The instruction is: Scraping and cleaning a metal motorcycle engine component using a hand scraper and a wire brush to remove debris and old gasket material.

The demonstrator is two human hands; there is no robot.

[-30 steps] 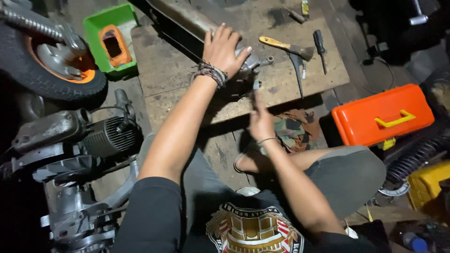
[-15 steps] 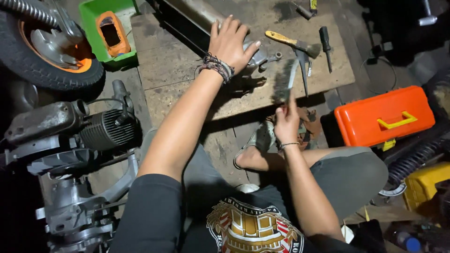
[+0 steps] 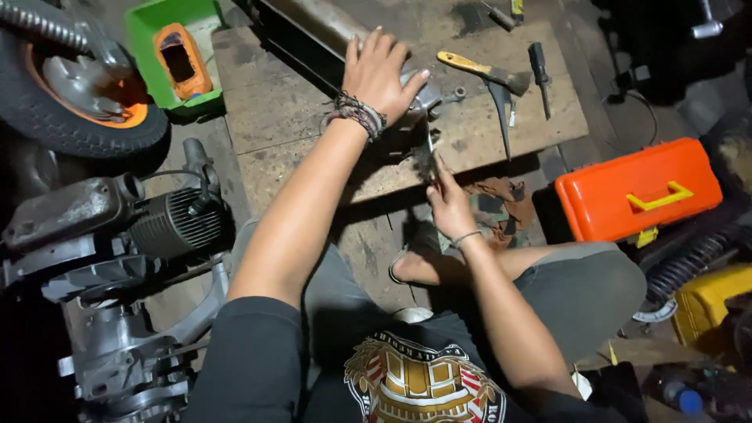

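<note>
Wooden planks form a low worktop (image 3: 282,110), crowded at its left edge by a tyre (image 3: 74,117) and a green bin (image 3: 168,47), at its right by an orange toolbox (image 3: 638,188). A long metal exhaust part (image 3: 313,19), running diagonally up-left, is pressed under the left hand (image 3: 380,74), fingers spread flat. A thin tool (image 3: 429,149), pointing away, is pinched by the right hand (image 3: 448,205).

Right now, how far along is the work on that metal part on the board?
Done: tools are laid out, a yellow-handled hammer and a screwdriver lying unused on the wooden board. In hand: the left hand presses down on the grey metal part, while the right hand works a thin tool at its near edge. Left: the part remains on the board; the engine sits apart.
</note>
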